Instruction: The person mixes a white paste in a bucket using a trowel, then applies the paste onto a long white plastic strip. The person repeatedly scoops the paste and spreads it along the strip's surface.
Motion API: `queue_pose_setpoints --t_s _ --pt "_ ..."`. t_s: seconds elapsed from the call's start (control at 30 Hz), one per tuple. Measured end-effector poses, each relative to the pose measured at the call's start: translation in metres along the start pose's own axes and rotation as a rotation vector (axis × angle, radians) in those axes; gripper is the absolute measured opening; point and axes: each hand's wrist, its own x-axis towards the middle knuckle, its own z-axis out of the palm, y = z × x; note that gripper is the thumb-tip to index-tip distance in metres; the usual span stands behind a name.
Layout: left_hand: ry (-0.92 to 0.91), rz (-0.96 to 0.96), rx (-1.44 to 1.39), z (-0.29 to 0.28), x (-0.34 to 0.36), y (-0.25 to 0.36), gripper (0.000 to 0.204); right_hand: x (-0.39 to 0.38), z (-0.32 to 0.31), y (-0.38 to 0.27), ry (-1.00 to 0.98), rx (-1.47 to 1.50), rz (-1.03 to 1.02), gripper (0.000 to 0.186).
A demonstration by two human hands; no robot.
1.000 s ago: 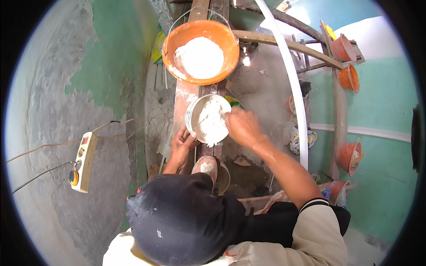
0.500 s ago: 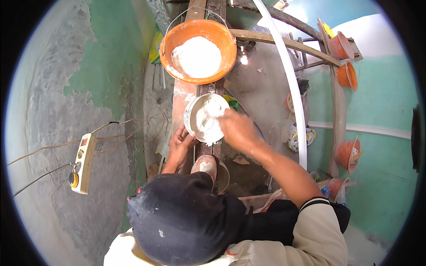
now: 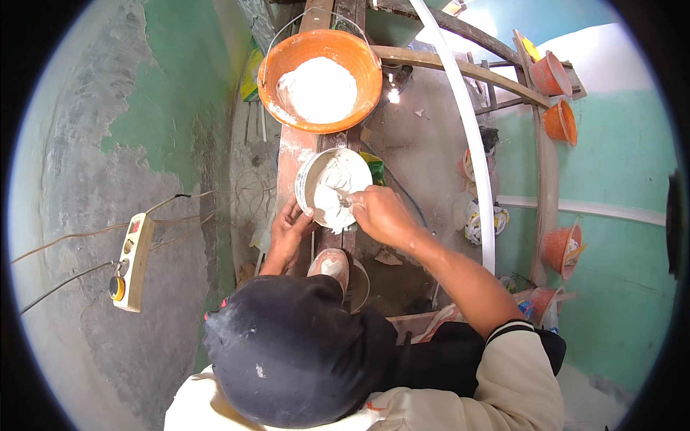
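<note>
A small white container of thick white paste sits on the wooden plank in front of me. My left hand grips its lower-left side. My right hand is closed on a small mixing tool, whose end is sunk in the paste; its shape is mostly hidden. Just beyond stands an orange bucket with a wire handle, holding white powder. My foot, dusted white, rests on the plank below the container.
A white strip and wooden beams cross at the right, with several orange buckets hung there. A power strip with cables hangs by the left wall. Below is a dusty floor with scattered debris.
My right hand has moved from the container's right edge down and left, stirring the paste, whose surface looks different. My left hand stays on the container, shifted very slightly left.
</note>
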Motion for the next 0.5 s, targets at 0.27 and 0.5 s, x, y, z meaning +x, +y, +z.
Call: queue_pose_setpoints --t_s 0.27,0.5 --pt "-0.028 0.040 0.072 0.001 0.007 -0.006 0.069 0.024 0.002 0.005 0.141 -0.326 -0.085 0.017" --pt "-0.032 0.027 0.027 0.001 0.006 -0.003 0.064 0.019 -0.004 0.001 0.275 -0.421 -0.231 0.016"
